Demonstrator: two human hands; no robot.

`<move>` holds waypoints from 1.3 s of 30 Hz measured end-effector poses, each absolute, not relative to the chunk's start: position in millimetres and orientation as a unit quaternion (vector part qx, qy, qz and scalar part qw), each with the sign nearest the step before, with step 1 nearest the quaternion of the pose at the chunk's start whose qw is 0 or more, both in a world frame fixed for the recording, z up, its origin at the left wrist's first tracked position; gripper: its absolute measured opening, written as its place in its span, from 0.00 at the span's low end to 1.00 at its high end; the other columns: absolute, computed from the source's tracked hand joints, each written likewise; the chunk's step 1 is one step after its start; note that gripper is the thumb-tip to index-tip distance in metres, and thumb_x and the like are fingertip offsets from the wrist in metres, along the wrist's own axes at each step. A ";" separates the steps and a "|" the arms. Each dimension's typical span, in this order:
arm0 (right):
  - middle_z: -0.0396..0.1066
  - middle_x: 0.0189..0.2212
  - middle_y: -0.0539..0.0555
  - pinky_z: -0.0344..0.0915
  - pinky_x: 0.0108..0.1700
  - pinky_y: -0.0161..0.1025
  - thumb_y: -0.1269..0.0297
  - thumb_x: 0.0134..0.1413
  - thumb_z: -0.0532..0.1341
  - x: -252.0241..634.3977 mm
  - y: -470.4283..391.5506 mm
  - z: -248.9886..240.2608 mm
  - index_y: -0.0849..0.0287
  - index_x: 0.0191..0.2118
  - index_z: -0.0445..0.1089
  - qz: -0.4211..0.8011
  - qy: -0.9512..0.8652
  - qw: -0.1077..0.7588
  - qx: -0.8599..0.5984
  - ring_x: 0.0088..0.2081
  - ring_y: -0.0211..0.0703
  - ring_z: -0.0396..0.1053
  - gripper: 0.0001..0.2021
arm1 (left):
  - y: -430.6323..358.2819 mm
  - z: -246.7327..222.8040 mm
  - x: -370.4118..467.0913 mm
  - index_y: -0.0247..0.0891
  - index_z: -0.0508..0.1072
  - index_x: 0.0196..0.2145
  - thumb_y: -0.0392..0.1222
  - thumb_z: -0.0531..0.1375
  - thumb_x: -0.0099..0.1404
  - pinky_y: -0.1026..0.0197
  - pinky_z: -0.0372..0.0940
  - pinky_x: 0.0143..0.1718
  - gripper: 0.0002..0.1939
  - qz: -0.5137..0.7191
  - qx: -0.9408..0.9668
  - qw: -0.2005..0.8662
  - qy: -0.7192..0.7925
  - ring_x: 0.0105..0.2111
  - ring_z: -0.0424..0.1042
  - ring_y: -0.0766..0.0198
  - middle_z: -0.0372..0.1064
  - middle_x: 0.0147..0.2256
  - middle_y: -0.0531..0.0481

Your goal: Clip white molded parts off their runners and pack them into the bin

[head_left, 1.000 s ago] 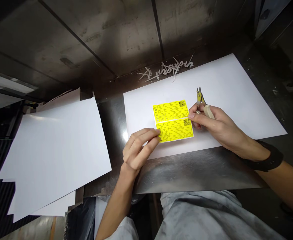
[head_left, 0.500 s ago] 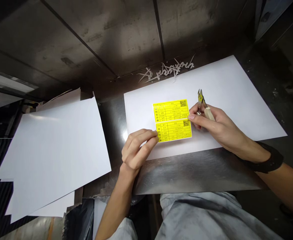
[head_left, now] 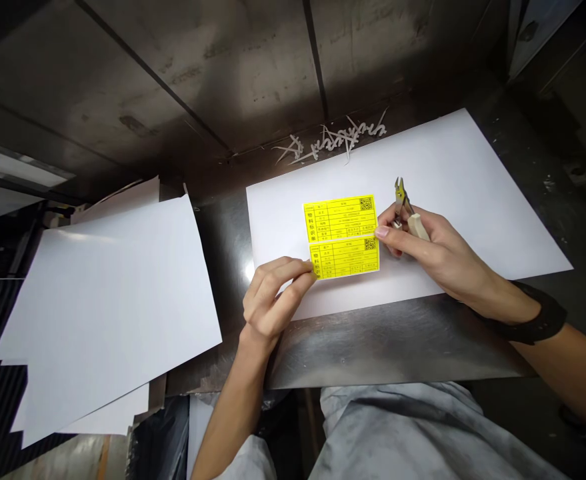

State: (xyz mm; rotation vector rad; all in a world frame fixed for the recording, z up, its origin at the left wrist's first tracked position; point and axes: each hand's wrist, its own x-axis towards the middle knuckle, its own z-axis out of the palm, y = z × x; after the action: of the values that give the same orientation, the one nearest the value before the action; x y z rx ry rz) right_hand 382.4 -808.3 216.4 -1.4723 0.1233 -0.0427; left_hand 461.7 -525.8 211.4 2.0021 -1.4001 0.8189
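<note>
Two yellow printed labels [head_left: 343, 230], one above the other on a single backing, are held up over a large white sheet [head_left: 473, 200]. Thumb and fingers of my left hand [head_left: 277, 293] pinch the lower left edge of the labels. My right hand [head_left: 433, 250] is closed around a pair of side cutters [head_left: 407, 207] with pale handles, jaws pointing up and away from me. Its thumb tip meets the labels' right edge; whether it also grips them I cannot tell. The fingers behind are partly hidden.
White strip scraps [head_left: 340, 139] lie in a heap behind the sheet, by the metal wall [head_left: 267, 60]. A stack of white sheets [head_left: 123, 287] stands on the left. The metal table's front edge [head_left: 397, 380] runs close to my body.
The labels have shifted slightly left and tilted a little, their printing showing more clearly. Both hands stay nearly in place, the cutters still in the right one.
</note>
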 end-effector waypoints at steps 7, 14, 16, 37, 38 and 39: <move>0.67 0.35 0.48 0.63 0.47 0.41 0.57 0.75 0.67 382.2 -808.7 217.8 0.55 0.44 0.74 -0.025 0.052 0.733 -0.677 0.37 0.41 0.65 0.08 | -527.4 209.1 465.1 0.38 0.81 0.48 0.25 0.68 0.70 0.55 0.77 0.48 0.13 0.303 0.742 0.284 -0.527 0.46 0.81 0.56 0.82 0.47 0.45; 0.67 0.35 0.48 0.63 0.47 0.41 0.55 0.74 0.68 382.8 -808.2 215.3 0.55 0.44 0.74 -0.023 0.057 0.736 -0.675 0.37 0.41 0.66 0.10 | -528.1 209.3 464.8 0.38 0.81 0.48 0.25 0.67 0.72 0.55 0.77 0.47 0.12 0.304 0.740 0.279 -0.531 0.45 0.82 0.56 0.82 0.46 0.45; 0.66 0.34 0.48 0.63 0.47 0.40 0.54 0.74 0.69 383.0 -808.5 215.7 0.55 0.43 0.74 -0.019 0.058 0.738 -0.672 0.37 0.41 0.65 0.10 | -528.3 209.6 464.2 0.38 0.81 0.48 0.25 0.67 0.72 0.55 0.77 0.47 0.12 0.302 0.741 0.281 -0.530 0.45 0.82 0.57 0.82 0.46 0.45; 0.70 0.30 0.52 0.70 0.42 0.43 0.29 0.54 0.69 381.4 -811.0 161.8 0.51 0.49 0.75 -0.018 0.230 0.675 -0.701 0.36 0.53 0.72 0.31 | -504.1 297.8 428.8 0.40 0.78 0.46 0.26 0.63 0.72 0.58 0.81 0.30 0.12 0.277 0.756 0.416 -0.423 0.34 0.82 0.58 0.80 0.35 0.42; 0.69 0.28 0.53 0.70 0.38 0.45 0.30 0.50 0.70 387.4 -811.0 153.5 0.51 0.44 0.75 -0.032 0.227 0.681 -0.696 0.33 0.54 0.72 0.30 | -490.4 321.0 431.3 0.41 0.79 0.45 0.27 0.64 0.71 0.58 0.81 0.31 0.11 0.292 0.756 0.421 -0.407 0.35 0.82 0.57 0.80 0.35 0.43; 0.68 0.26 0.53 0.70 0.34 0.46 0.30 0.49 0.69 392.6 -809.6 147.7 0.50 0.41 0.75 -0.056 0.227 0.686 -0.689 0.30 0.53 0.71 0.28 | -474.6 347.0 437.3 0.42 0.79 0.44 0.28 0.65 0.71 0.58 0.81 0.33 0.10 0.320 0.761 0.409 -0.389 0.35 0.81 0.57 0.79 0.35 0.44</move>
State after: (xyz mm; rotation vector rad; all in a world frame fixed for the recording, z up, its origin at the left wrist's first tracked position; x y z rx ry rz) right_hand 392.6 -809.6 147.7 -1.5440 0.5083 -0.1255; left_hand 437.3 -474.6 347.0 1.9169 -0.9800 0.8065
